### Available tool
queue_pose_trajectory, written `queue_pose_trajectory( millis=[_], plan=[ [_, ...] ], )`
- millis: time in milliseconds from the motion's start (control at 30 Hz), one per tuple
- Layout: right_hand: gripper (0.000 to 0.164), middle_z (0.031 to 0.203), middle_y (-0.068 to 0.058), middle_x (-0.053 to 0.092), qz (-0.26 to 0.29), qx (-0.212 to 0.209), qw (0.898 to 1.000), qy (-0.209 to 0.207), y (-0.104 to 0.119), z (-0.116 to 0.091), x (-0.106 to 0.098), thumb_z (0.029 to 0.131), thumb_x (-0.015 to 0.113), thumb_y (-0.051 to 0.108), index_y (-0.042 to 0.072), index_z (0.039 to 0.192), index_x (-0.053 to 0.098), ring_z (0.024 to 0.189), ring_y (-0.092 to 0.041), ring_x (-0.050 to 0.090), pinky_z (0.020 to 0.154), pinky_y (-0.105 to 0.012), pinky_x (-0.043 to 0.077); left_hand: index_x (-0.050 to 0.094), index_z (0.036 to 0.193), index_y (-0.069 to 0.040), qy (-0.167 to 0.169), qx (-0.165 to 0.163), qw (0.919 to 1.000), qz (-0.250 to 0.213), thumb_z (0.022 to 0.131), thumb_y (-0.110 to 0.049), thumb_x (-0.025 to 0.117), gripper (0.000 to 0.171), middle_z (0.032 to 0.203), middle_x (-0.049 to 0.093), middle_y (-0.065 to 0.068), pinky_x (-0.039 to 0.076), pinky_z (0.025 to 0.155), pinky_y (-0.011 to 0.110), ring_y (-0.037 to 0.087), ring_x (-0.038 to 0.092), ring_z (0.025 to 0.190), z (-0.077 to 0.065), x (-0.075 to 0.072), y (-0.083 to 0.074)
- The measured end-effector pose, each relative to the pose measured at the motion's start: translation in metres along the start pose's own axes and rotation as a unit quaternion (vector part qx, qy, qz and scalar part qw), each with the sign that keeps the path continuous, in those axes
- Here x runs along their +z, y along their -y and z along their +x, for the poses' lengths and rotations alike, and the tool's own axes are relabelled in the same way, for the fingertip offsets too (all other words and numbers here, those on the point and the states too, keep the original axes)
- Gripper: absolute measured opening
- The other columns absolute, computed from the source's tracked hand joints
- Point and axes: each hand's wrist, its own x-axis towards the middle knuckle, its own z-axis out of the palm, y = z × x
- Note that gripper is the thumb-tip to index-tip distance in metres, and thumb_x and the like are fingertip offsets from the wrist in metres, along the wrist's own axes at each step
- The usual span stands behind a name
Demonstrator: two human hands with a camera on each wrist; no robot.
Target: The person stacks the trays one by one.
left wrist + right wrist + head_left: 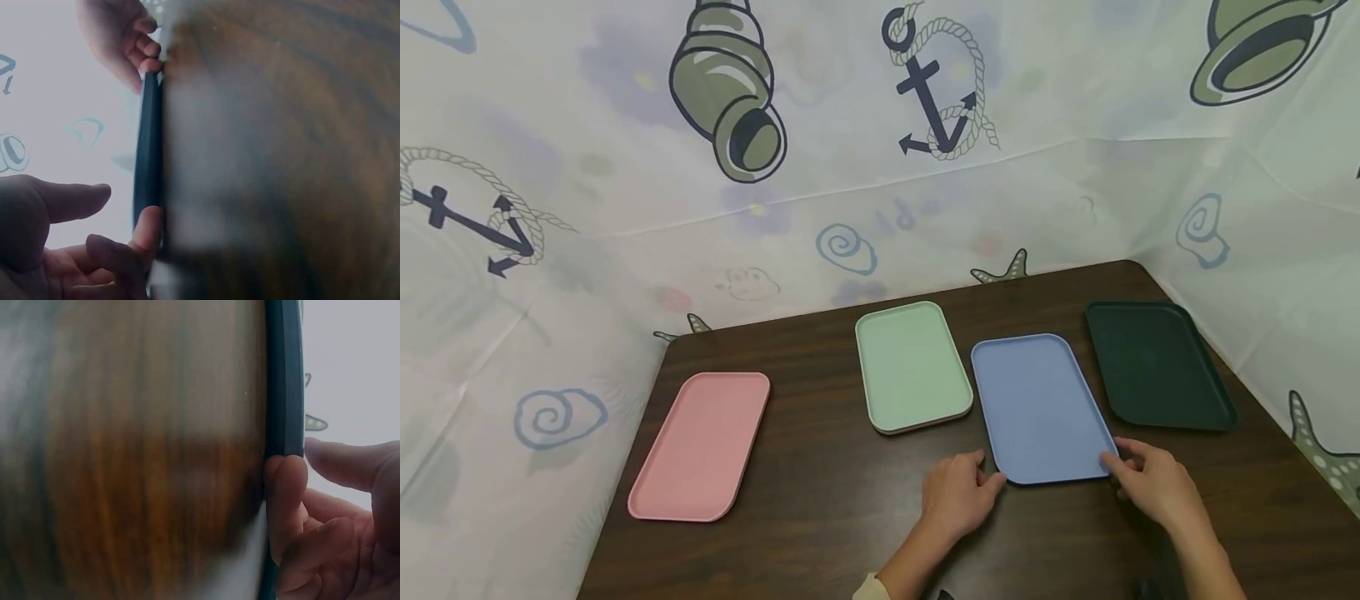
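Note:
A blue tray (1045, 408) lies flat on the dark wooden table, one short edge toward me. At its near left corner is my left hand (958, 496); in the left wrist view a fingertip (148, 228) touches the tray's side, while the thumb stands apart from it. My right hand (1157, 483) pinches the near right corner. The right wrist view has that thumb at the top of the rim and the index finger (289, 481) against the side of the tray edge (284, 381). Fingers behind the rim are partly hidden.
A light green tray (913, 367), apparently stacked, lies just left of the blue one. To the right is a dark green tray (1157, 367), and a pink tray (700, 446) lies far left. Patterned white cloth (850, 183) hangs behind the table (820, 533).

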Motion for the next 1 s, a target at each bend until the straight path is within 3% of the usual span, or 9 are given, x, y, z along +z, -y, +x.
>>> queue_pose_trajectory(
  millis=[267, 567, 733, 1000],
  plan=[
    [0.063, 0.075, 0.001, 0.068, -0.001, -0.014, 1.000, -0.007, 0.002, 0.002, 0.001, 0.099, 0.056, 0.036, -0.012, 0.138, 0.043, 0.065, -0.015, 0.063, 0.069, -0.043, 0.046, 0.071, 0.118, -0.007, -0.026, -0.032, 0.9976, -0.056, 0.082, -0.026, 0.078, 0.041, 0.065, 0.061, -0.023, 0.051, 0.067, 0.030, 0.010, 0.067, 0.082, 0.001, 0.015, -0.001],
    [0.062, 0.070, 0.002, 0.067, 0.013, -0.008, 1.000, -0.009, 0.002, -0.003, 0.001, 0.098, 0.057, 0.034, -0.012, 0.138, 0.044, 0.065, -0.015, 0.061, 0.066, -0.037, 0.043, 0.071, 0.119, -0.007, -0.025, -0.049, 0.9938, -0.097, 0.081, -0.024, 0.077, 0.041, 0.067, 0.063, -0.022, 0.051, 0.070, 0.031, 0.008, 0.067, 0.086, 0.000, 0.014, -0.005],
    [0.059, 0.074, 0.000, 0.069, 0.044, 0.005, 0.999, -0.009, -0.003, -0.008, 0.003, 0.098, 0.058, 0.030, -0.014, 0.136, 0.045, 0.063, -0.017, 0.064, 0.066, -0.034, 0.040, 0.071, 0.111, -0.010, -0.018, -0.062, 0.9904, -0.122, 0.081, -0.025, 0.078, 0.034, 0.067, 0.063, -0.021, 0.050, 0.070, 0.032, 0.008, 0.065, 0.081, 0.002, 0.016, -0.001],
    [0.052, 0.074, -0.004, 0.071, 0.090, 0.022, 0.996, 0.001, -0.008, -0.013, 0.003, 0.098, 0.059, 0.022, -0.017, 0.130, 0.050, 0.062, -0.020, 0.067, 0.071, -0.034, 0.048, 0.066, 0.098, -0.012, 0.016, -0.075, 0.9746, -0.210, 0.083, -0.024, 0.077, 0.022, 0.064, 0.061, -0.014, 0.044, 0.064, 0.027, 0.001, 0.054, 0.064, 0.006, 0.017, 0.008]
  ],
)
